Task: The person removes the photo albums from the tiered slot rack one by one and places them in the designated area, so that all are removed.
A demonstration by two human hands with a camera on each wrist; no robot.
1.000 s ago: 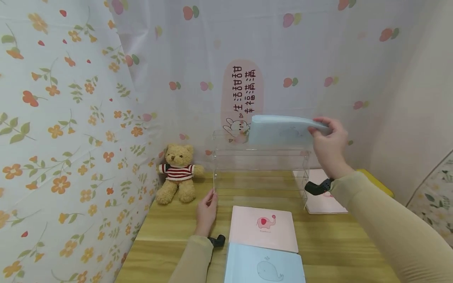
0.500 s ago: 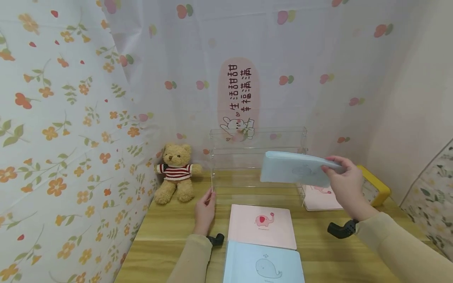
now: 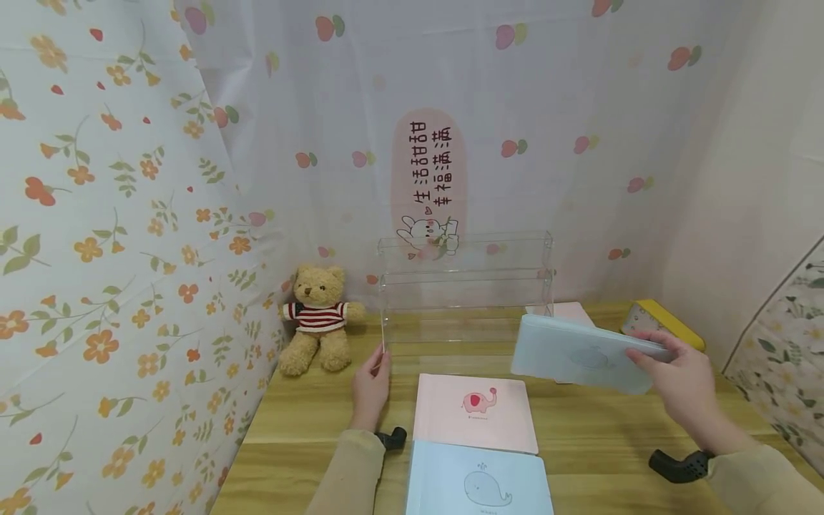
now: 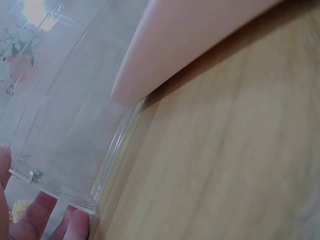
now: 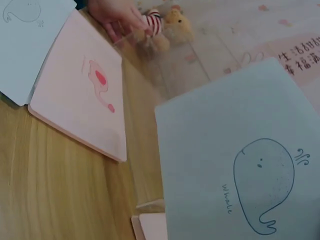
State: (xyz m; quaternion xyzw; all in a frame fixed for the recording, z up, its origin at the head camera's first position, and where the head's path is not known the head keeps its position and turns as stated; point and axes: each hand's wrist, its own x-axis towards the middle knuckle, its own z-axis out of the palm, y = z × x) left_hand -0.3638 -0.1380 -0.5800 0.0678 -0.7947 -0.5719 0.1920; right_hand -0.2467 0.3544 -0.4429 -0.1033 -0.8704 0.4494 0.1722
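My right hand (image 3: 653, 355) grips a light blue whale book (image 3: 576, 355) by its right edge and holds it nearly flat just above the table, right of the clear acrylic shelf (image 3: 463, 290). The right wrist view shows the whale book's cover (image 5: 240, 175) close up. My left hand (image 3: 378, 360) pinches the shelf's front left corner (image 4: 65, 192), with fingers (image 4: 35, 222) under the panel edge. In front of the shelf a pink elephant book (image 3: 475, 411) lies flat, and a second blue whale book (image 3: 479, 486) lies nearer me.
A teddy bear (image 3: 320, 318) in a striped jumper sits at the wall left of the shelf. Another pink book (image 3: 569, 311) and a yellow box (image 3: 666, 323) lie behind the held book. Patterned cloth walls close in the wooden table (image 3: 599, 436) on three sides.
My right hand has carried the blue whale book down from the height of the shelf's top and to the right, to just above the table. The left hand has stayed at the shelf's corner.
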